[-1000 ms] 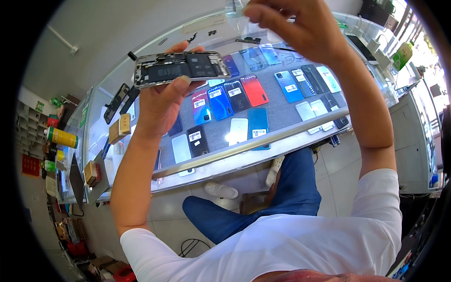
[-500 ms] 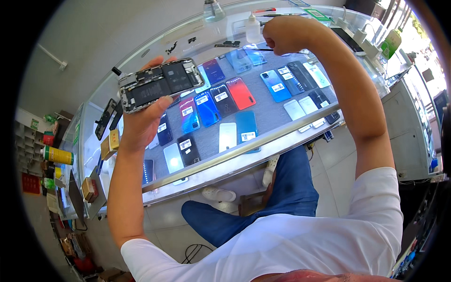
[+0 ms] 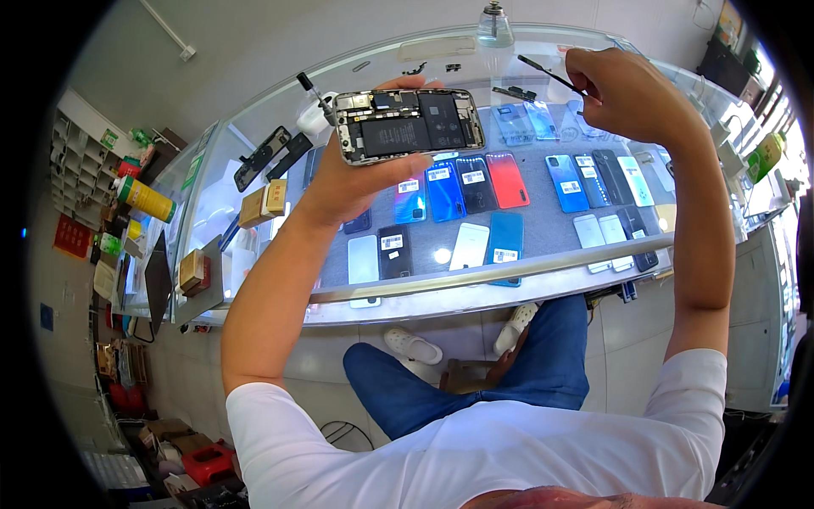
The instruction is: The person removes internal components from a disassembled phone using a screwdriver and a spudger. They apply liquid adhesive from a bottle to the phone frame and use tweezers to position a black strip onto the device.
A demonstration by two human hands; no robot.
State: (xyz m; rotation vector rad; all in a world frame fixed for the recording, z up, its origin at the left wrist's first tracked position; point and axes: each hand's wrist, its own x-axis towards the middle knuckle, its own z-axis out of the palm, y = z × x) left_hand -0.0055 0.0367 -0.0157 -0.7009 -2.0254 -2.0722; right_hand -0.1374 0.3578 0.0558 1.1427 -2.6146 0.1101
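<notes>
My left hand [image 3: 343,182] grips an opened phone [image 3: 407,127] held level over the glass display case, its black battery and inner boards exposed. My right hand [image 3: 619,93], farther right, has its fingers closed on a thin dark tool [image 3: 551,72], tweezers or a pry tool, whose tip points up and left. Small dark parts [image 3: 513,92] lie on the glass between my hands. A dark phone frame [image 3: 259,159] lies left of my left hand.
Under the case's glass [image 3: 530,233] are rows of phones. A glass jar [image 3: 494,30] stands at the back, small boxes [image 3: 254,208] and a yellow container [image 3: 144,198] at the left, a green bottle [image 3: 763,157] at the far right. My legs are below the counter edge.
My right hand has taken hold of the thin dark tool and raised its tip. The opened phone in my left hand sits farther right in the view, which has also shifted.
</notes>
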